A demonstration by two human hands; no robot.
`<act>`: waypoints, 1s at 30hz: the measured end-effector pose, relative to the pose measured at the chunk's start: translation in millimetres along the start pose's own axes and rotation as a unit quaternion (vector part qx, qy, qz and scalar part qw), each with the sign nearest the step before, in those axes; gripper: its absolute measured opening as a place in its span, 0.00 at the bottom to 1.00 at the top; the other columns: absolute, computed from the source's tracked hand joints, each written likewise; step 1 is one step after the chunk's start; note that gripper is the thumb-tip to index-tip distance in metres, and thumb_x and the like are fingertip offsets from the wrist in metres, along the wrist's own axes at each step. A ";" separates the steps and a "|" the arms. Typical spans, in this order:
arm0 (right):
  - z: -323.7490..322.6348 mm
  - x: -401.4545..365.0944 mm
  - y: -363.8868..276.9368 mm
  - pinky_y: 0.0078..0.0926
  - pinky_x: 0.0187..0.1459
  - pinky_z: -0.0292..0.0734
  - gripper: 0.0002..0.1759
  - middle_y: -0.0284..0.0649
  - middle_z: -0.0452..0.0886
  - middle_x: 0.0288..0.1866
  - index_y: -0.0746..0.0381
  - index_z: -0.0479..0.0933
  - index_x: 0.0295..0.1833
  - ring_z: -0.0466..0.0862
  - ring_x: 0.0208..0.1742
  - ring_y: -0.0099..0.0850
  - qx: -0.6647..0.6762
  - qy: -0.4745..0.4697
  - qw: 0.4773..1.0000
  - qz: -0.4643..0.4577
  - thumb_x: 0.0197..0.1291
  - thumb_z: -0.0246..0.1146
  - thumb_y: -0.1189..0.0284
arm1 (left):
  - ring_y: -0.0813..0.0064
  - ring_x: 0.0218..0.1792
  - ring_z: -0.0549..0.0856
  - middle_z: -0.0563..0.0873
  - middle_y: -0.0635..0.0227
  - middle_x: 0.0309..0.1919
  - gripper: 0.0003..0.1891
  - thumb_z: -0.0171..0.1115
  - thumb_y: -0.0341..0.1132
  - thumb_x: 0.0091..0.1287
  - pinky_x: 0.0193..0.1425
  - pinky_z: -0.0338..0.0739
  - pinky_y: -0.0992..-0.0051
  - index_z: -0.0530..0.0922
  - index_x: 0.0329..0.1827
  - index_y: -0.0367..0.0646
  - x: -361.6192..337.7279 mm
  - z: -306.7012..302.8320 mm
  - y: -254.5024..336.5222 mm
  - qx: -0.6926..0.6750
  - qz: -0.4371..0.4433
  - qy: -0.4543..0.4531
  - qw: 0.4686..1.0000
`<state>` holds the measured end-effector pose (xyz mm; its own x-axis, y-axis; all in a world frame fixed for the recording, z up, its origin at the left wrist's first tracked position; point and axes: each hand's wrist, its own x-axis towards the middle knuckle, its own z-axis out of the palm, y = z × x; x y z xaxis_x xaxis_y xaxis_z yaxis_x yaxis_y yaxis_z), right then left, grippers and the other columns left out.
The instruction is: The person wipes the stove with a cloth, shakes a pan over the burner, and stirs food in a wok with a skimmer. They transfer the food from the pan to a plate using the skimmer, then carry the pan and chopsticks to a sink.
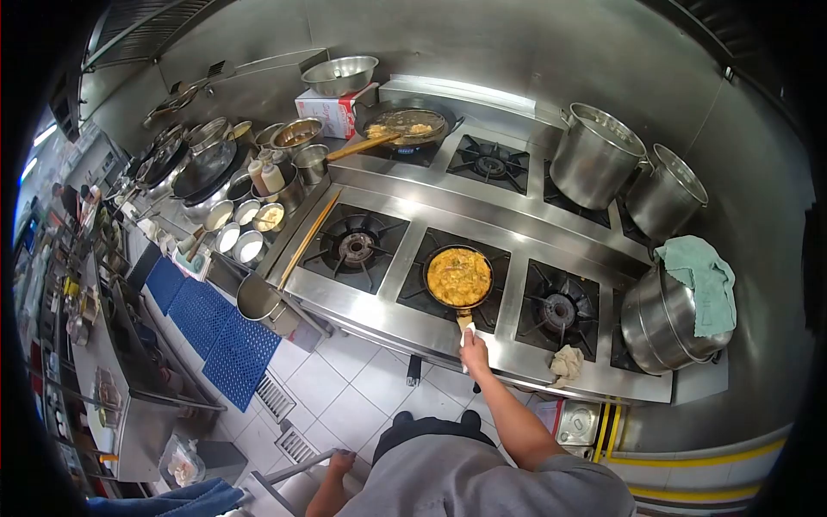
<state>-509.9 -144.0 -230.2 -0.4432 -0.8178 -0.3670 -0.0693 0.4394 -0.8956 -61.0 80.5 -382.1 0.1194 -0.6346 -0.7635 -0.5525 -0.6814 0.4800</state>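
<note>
Frying pan (459,277) of yellow food sits on the front middle burner, just below the centre of the frame. Your right hand (474,351) has its fingers curled tight around the pan's handle, with a white cloth (463,338) pinched between palm and handle. Your left hand (341,463) is low at the bottom of the frame, next to a metal bar; whether its fingers are bent or spread you cannot tell from here.

Just right of your right hand, a crumpled rag (567,362) lies on the front edge of the stove (405,323). On the back burner at upper centre sits a dark wok (405,122) with a wooden handle sticking out to its left. Beside it stands a white and red carton (327,112); its writing is too small to read. Two tall steel pots (594,157) stand at upper right, and a green towel (702,280) drapes over a large pot (668,323) at the right edge. Blue mats (207,323) lie on the floor at left.
</note>
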 end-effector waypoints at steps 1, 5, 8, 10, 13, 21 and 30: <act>2.2 -18.6 -12.4 0.27 0.18 0.66 0.23 0.33 0.69 0.18 0.61 0.69 0.34 0.68 0.14 0.26 0.111 -0.053 0.991 0.060 0.68 0.46 0.51 | 0.72 0.22 0.81 0.84 0.62 0.28 0.17 0.58 0.42 0.63 0.24 0.77 0.74 0.78 0.43 0.36 3.1 -0.7 1.5 0.006 0.008 -0.002 1.000; 7.1 -40.7 -13.5 0.23 0.18 0.65 0.20 0.32 0.67 0.20 0.60 0.65 0.36 0.66 0.16 0.22 0.142 -0.170 0.966 0.137 0.70 0.45 0.53 | 0.70 0.26 0.84 0.86 0.61 0.26 0.19 0.59 0.47 0.60 0.34 0.78 0.71 0.82 0.41 0.38 -1.0 0.4 14.9 -0.040 0.010 0.039 0.998; -1.4 -22.9 -6.0 0.23 0.20 0.67 0.19 0.33 0.67 0.21 0.60 0.63 0.40 0.67 0.17 0.24 0.144 -0.173 0.970 0.088 0.69 0.46 0.53 | 0.74 0.24 0.81 0.84 0.62 0.30 0.17 0.58 0.41 0.63 0.25 0.77 0.74 0.77 0.46 0.35 16.7 -0.4 4.0 0.014 0.013 -0.008 1.000; 13.2 -28.2 5.2 0.24 0.20 0.67 0.18 0.34 0.67 0.22 0.60 0.62 0.40 0.66 0.17 0.24 0.097 -0.124 0.986 0.055 0.70 0.46 0.54 | 0.73 0.23 0.81 0.85 0.62 0.30 0.18 0.58 0.42 0.62 0.25 0.77 0.74 0.78 0.46 0.35 31.6 2.6 -14.6 0.027 0.046 -0.010 0.999; 28.5 -62.1 -20.8 0.22 0.17 0.64 0.19 0.32 0.66 0.21 0.60 0.63 0.35 0.65 0.15 0.22 0.196 -0.179 0.949 0.170 0.69 0.46 0.54 | 0.72 0.24 0.82 0.85 0.62 0.30 0.18 0.58 0.42 0.62 0.26 0.78 0.73 0.79 0.45 0.35 33.4 -4.3 -20.6 0.053 0.062 -0.010 0.997; -7.5 -42.9 -7.9 0.34 0.29 0.70 0.25 0.45 0.76 0.26 0.66 0.73 0.37 0.76 0.26 0.36 -0.074 -0.029 0.994 0.072 0.67 0.48 0.52 | 0.72 0.26 0.83 0.85 0.63 0.31 0.17 0.59 0.44 0.60 0.27 0.78 0.73 0.80 0.43 0.38 -1.2 -11.5 -3.2 0.004 0.001 -0.027 1.000; -60.6 -53.2 -60.2 0.42 0.45 0.72 0.28 0.57 0.80 0.36 0.69 0.77 0.41 0.80 0.43 0.52 -0.237 0.030 0.971 -0.022 0.66 0.47 0.52 | 0.72 0.20 0.81 0.83 0.63 0.22 0.16 0.59 0.45 0.60 0.26 0.75 0.71 0.80 0.28 0.38 -15.4 15.2 -25.4 0.001 -0.028 -0.023 0.999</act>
<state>-536.3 -104.5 -141.5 -0.4803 -0.8234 -0.3023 -0.4875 0.5371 -0.6884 -61.4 113.1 -389.1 0.1119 -0.5779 -0.8084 -0.5480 -0.7145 0.4349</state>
